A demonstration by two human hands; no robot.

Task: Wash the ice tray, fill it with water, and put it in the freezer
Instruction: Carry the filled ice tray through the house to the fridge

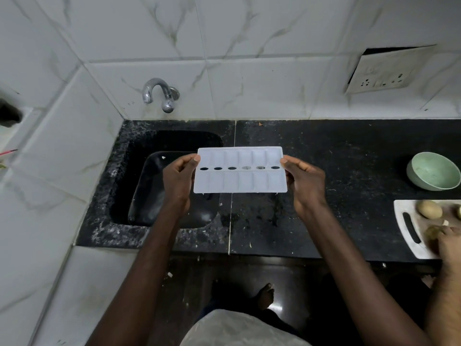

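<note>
Head camera looks steeply down, seemingly close, over sink (174, 139) and counter (349, 171).

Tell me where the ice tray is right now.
In the head view the ice tray is mid-frame, held by its short ends between the left hand and right hand, over the right edge of the sink, in front of the tap.

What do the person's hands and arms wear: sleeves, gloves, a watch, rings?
Nothing that shows. The left hand and right hand have no gloves, rings, watch or bracelet, and no sleeve shows on either arm down to the picture's lower edge.
</note>
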